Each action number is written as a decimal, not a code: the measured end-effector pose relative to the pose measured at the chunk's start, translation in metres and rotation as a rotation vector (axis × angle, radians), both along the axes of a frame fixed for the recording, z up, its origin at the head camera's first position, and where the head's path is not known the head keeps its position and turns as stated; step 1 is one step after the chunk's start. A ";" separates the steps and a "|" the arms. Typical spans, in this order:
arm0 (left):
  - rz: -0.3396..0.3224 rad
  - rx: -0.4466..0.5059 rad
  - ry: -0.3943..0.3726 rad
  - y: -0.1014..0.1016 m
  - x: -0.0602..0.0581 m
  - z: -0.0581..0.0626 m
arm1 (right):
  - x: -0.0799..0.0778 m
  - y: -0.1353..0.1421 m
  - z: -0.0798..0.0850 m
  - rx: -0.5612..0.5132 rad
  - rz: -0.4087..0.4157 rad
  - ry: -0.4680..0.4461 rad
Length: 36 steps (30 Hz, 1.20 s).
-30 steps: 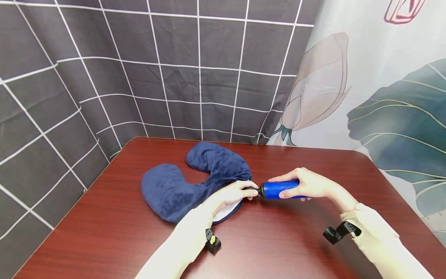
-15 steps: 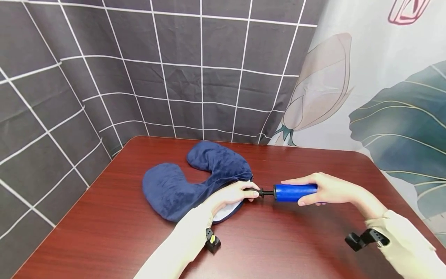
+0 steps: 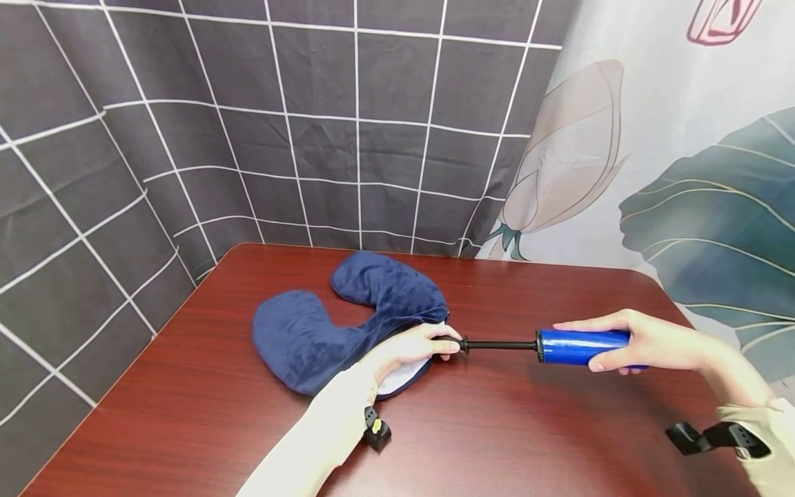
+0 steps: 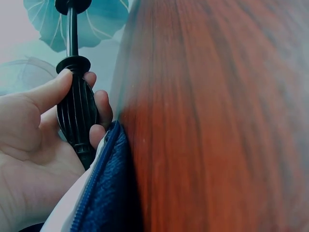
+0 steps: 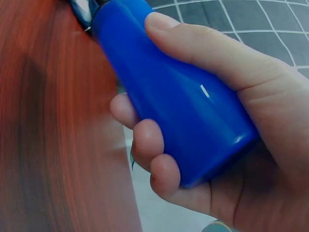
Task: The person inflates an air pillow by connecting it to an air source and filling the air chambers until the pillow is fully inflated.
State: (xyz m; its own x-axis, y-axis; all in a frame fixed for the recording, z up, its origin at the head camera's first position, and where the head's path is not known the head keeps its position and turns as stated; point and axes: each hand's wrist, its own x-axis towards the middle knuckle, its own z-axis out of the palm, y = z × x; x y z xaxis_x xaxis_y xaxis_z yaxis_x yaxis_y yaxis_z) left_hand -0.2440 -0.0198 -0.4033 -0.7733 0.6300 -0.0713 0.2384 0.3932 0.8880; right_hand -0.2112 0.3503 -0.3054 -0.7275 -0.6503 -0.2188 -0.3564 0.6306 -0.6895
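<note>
A hand pump with a blue barrel [image 3: 574,346] lies sideways between my two hands, its black rod [image 3: 499,345] drawn well out. My right hand [image 3: 652,342] grips the barrel, fingers and thumb wrapped round it in the right wrist view. My left hand [image 3: 417,345] holds the ribbed black handle [image 4: 77,108] at the rod's other end. Beside and under the left hand lies a navy U-shaped neck pillow [image 3: 310,345]. Its zip [image 4: 99,169] is undone along the near right edge, where white lining [image 3: 404,376] shows.
The reddish-brown wooden table [image 3: 484,442] runs beneath both hands. A dark grid-patterned curtain [image 3: 317,152] hangs behind it, meeting a pale floral curtain [image 3: 658,207] at the right. Black camera mounts [image 3: 702,438] sit on both wrists.
My right hand has moved right with the blue barrel, and the black rod has slid out from almost hidden to long. The left hand and the neck pillow have stayed in place.
</note>
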 end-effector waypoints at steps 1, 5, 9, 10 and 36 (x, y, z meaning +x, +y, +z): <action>0.001 0.001 0.002 0.000 0.000 0.000 | 0.000 0.000 0.000 0.001 -0.005 0.000; 0.005 0.015 -0.016 0.000 0.000 -0.002 | -0.001 -0.003 0.002 0.008 -0.018 0.011; 0.022 0.040 -0.032 -0.003 0.000 -0.003 | -0.006 -0.014 0.009 0.015 -0.008 0.020; 0.024 0.046 -0.030 -0.003 0.000 -0.003 | -0.008 -0.018 0.011 0.021 -0.006 0.018; 0.067 0.086 -0.074 0.001 0.003 -0.004 | -0.031 -0.115 -0.014 0.191 0.014 0.007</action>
State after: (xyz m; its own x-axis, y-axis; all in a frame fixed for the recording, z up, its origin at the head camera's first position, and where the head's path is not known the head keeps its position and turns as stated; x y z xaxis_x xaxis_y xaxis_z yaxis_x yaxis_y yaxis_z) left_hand -0.2409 -0.0190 -0.4068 -0.8086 0.5833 -0.0776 0.1467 0.3275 0.9334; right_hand -0.2424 0.2356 -0.3190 -0.7202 -0.6079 -0.3343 -0.3706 0.7445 -0.5553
